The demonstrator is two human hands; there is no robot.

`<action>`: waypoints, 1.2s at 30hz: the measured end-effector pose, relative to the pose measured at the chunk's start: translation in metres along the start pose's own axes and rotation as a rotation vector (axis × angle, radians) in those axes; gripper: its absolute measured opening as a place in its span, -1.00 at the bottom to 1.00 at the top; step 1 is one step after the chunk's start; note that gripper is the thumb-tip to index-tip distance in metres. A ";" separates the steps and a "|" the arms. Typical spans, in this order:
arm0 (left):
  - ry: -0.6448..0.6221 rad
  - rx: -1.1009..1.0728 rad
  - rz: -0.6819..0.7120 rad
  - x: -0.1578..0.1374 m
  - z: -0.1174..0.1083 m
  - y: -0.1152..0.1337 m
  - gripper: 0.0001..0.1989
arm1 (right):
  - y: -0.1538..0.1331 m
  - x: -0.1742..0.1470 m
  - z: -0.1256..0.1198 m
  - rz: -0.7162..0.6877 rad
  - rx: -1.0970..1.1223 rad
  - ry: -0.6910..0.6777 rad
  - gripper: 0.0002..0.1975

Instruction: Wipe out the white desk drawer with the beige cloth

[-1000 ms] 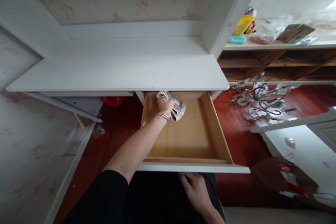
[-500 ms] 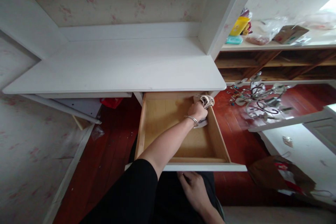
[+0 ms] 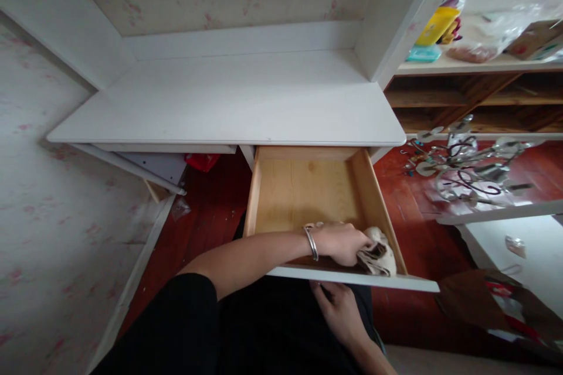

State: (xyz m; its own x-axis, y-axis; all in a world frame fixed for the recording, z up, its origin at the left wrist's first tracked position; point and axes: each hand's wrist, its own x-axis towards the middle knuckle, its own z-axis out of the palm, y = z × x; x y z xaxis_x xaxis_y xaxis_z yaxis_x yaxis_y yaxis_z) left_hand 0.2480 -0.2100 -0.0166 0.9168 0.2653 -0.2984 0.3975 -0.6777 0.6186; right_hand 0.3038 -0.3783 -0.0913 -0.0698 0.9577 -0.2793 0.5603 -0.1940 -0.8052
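Head view. A wooden drawer (image 3: 308, 199) is pulled out from under the white desk (image 3: 237, 105). A crumpled cloth (image 3: 377, 253) lies in the front right corner of the drawer, against the right side wall and just behind the white drawer front (image 3: 352, 277). The left hand (image 3: 345, 241), with a bracelet (image 3: 311, 242) on its wrist, is clenched on the cloth and presses it onto the drawer floor. The right hand (image 3: 341, 312) is placed just below the drawer front; whether it is grasping anything cannot be told.

The step in hand is judged to be wiping of the drawer interior, at its front right corner. The next move calls for the cloth to be kept flat under pressure and guided along the front edge, away from the right wall.

The cloth is bunched; its long axis runs roughly from the fingers toward the right wall.
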 end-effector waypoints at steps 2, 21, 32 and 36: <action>-0.031 0.077 -0.026 -0.012 -0.005 0.001 -0.74 | 0.000 0.000 0.000 -0.001 -0.001 0.003 -0.53; -0.180 0.651 -0.067 -0.145 -0.050 -0.087 -0.86 | -0.007 -0.002 -0.002 0.026 0.021 -0.028 -0.55; 0.090 0.731 -0.288 -0.121 -0.100 -0.164 -0.85 | -0.006 -0.005 -0.001 0.027 0.045 -0.017 -0.55; -0.044 0.641 -0.301 -0.121 -0.094 -0.138 -0.82 | -0.004 -0.004 0.000 0.035 0.038 -0.027 -0.56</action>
State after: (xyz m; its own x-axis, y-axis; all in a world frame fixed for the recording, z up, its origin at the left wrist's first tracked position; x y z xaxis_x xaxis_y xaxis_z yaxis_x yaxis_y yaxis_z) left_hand 0.0854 -0.0843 0.0022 0.7630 0.4858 -0.4263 0.5204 -0.8530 -0.0407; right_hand 0.3020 -0.3818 -0.0872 -0.0732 0.9441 -0.3215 0.5312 -0.2359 -0.8138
